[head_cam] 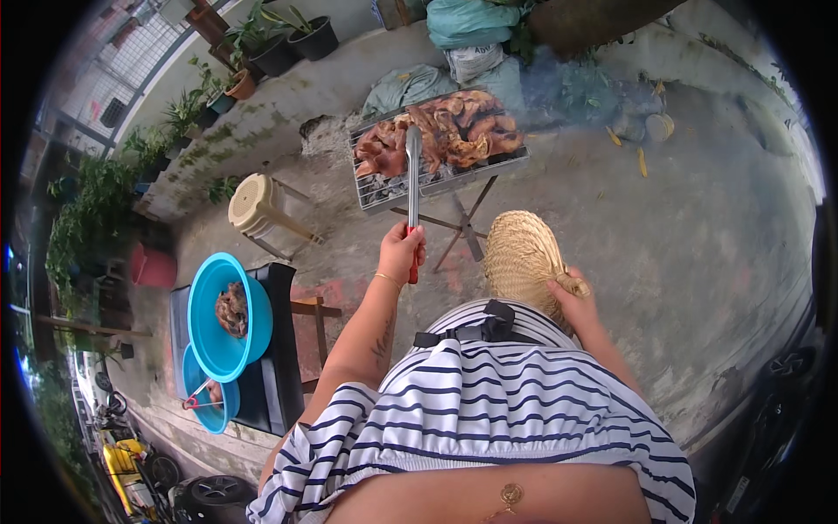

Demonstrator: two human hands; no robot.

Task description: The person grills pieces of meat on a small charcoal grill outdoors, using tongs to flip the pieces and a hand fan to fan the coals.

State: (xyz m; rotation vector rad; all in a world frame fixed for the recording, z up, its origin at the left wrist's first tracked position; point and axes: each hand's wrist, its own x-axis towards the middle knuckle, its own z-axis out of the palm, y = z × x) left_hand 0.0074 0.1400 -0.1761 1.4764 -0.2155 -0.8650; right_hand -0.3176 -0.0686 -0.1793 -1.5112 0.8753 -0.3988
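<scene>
My left hand point(400, 254) grips the red handle of a pair of metal tongs point(413, 177), whose tips reach over the grill. Several pieces of meat point(458, 134) lie across the wire grate of a charcoal grill point(425, 190) on crossed metal legs. The pieces at the left look paler and redder; some at the right are browned. Grey coals show beneath the grate's near side. In my right hand point(575, 298) is the short handle of a woven straw fan point(522, 252), held low in front of my body. Whether the tong tips touch meat I cannot tell.
Left of me, a larger blue basin point(262, 308) holding dark meat and a smaller blue basin point(190, 373) with red-handled tongs rest on a black-topped table point(283, 367). A beige plastic stool point(252, 200) stands near the grill. Filled sacks point(409, 92) sit behind it. Smoke drifts right.
</scene>
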